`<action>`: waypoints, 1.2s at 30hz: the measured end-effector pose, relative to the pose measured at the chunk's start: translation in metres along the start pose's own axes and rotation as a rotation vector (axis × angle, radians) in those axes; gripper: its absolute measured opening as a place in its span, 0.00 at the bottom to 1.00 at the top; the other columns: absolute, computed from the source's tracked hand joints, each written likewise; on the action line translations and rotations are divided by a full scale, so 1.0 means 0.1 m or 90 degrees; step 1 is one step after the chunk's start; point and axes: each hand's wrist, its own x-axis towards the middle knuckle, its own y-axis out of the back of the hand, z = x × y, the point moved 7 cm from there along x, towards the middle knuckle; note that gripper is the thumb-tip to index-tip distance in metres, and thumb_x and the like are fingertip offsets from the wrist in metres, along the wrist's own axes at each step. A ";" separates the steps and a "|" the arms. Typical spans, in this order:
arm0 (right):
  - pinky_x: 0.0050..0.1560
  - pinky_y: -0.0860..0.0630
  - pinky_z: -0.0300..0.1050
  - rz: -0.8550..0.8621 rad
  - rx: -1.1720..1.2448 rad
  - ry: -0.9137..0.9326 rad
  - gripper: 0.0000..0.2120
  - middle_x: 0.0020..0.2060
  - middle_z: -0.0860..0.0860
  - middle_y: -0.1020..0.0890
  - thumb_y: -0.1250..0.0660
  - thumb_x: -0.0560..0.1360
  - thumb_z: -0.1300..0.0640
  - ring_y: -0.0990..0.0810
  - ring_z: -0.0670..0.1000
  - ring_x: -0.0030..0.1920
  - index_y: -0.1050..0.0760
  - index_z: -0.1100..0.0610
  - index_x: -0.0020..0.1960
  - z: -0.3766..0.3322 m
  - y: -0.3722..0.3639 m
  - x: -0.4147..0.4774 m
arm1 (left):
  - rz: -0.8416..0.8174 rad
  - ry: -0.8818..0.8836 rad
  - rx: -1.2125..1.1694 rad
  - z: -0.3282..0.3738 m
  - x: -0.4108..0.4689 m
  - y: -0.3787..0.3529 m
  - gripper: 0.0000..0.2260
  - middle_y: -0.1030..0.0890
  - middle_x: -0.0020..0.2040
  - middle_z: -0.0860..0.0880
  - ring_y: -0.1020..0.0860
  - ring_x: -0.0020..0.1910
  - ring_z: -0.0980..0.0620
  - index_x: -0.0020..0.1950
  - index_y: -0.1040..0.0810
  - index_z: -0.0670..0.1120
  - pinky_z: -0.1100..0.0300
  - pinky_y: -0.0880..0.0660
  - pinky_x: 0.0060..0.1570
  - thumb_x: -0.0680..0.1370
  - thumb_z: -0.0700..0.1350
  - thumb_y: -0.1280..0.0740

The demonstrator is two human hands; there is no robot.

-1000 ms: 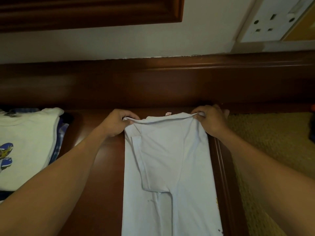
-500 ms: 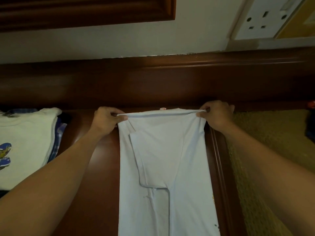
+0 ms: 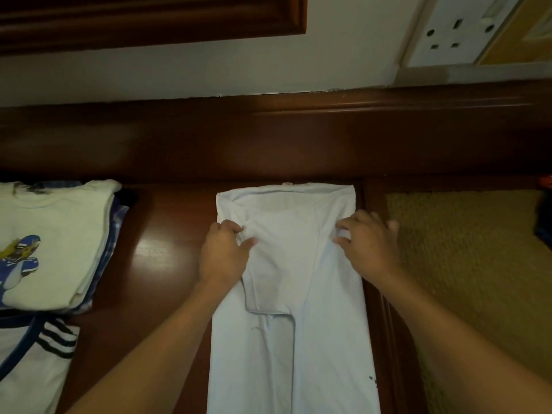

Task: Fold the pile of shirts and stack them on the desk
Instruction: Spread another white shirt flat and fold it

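Dark wood worktop [image 3: 167, 264] fills the middle, w/ a raised wood backboard [image 3: 268, 138] behind it and pale wall [image 3: 209, 73] above. Tan carpet [image 3: 463, 264] lies to the R, past the worktop edge.

Pale shirt [image 3: 292, 294] lies flat on the worktop, centre-R, folded lengthwise into a narrow strip. Collar end is at the backboard, the other end runs off the bottom of view, and one sleeve is folded in on top. Its R side runs along the worktop's R edge.

Stack [image 3: 56, 243] of folded tees sits far L on the worktop, well apart from the shirt. Top one is cream w/ a blue cartoon print, w/ a plaid edge showing under it. A striped top [image 3: 44, 354], white w/ black bands, lies just in front of the stack, partly out of view.

L hand [image 3: 227, 255] is on the shirt's L edge below the collar, fingers [image 3: 231, 228] curled, pinching bunched fabric against the thumb. R hand [image 3: 369, 249] is opposite on the R edge, fingers curled round a fold of fabric.

White socket [image 3: 448, 34] on the wall, top R.
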 end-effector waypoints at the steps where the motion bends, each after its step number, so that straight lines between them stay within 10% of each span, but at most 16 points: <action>1: 0.54 0.40 0.53 0.001 -0.038 0.025 0.14 0.59 0.49 0.22 0.35 0.81 0.47 0.27 0.53 0.59 0.22 0.47 0.65 -0.02 -0.03 -0.02 | 0.021 -0.005 -0.023 0.01 -0.01 0.02 0.14 0.22 0.56 0.47 0.22 0.50 0.49 0.59 0.21 0.45 0.59 0.26 0.46 0.78 0.52 0.27; 6: 0.55 0.37 0.54 0.002 -0.081 0.019 0.25 0.65 0.50 0.27 0.38 0.82 0.47 0.30 0.55 0.63 0.35 0.47 0.78 0.02 0.04 0.00 | 0.075 -0.063 -0.034 0.01 -0.03 0.13 0.18 0.29 0.63 0.46 0.25 0.59 0.47 0.67 0.25 0.47 0.57 0.25 0.55 0.79 0.49 0.28; 15: 0.46 0.32 0.49 0.021 0.077 0.181 0.11 0.44 0.46 0.22 0.26 0.74 0.56 0.25 0.52 0.49 0.17 0.48 0.56 -0.24 0.04 -1.44 | 0.007 -0.456 0.263 -0.04 -1.61 -0.29 0.19 0.27 0.67 0.49 0.27 0.66 0.46 0.69 0.25 0.54 0.46 0.32 0.62 0.79 0.54 0.35; 20: 0.45 0.26 0.48 -0.051 0.031 0.176 0.19 0.50 0.46 0.22 0.22 0.70 0.51 0.23 0.50 0.49 0.19 0.46 0.60 -0.51 -0.24 -2.22 | 0.002 -0.370 0.207 -0.38 -1.97 -0.18 0.23 0.36 0.80 0.49 0.38 0.79 0.49 0.77 0.30 0.50 0.41 0.37 0.73 0.81 0.42 0.33; 24: 0.57 0.27 0.51 -0.016 0.083 0.084 0.19 0.64 0.47 0.22 0.27 0.76 0.54 0.24 0.51 0.61 0.22 0.47 0.66 -0.58 -0.12 -2.65 | -0.003 -0.349 0.099 -0.58 -2.50 0.02 0.16 0.27 0.70 0.49 0.31 0.69 0.47 0.65 0.20 0.52 0.48 0.31 0.67 0.78 0.44 0.27; 28: 0.55 0.29 0.43 0.028 0.157 -0.012 0.09 0.52 0.44 0.19 0.28 0.78 0.54 0.23 0.46 0.54 0.18 0.47 0.57 -0.58 -0.01 -3.28 | -0.053 -0.350 0.075 -0.87 -3.16 0.04 0.09 0.25 0.54 0.56 0.31 0.54 0.56 0.55 0.18 0.57 0.59 0.28 0.55 0.76 0.51 0.25; 36: 0.50 0.20 0.40 -0.104 0.316 -0.142 0.09 0.44 0.44 0.16 0.29 0.78 0.48 0.20 0.43 0.43 0.15 0.51 0.53 -0.97 -0.47 -4.24 | 0.007 -0.168 -0.063 -1.38 -3.76 0.13 0.11 0.22 0.61 0.52 0.24 0.60 0.54 0.62 0.18 0.49 0.57 0.25 0.62 0.80 0.41 0.30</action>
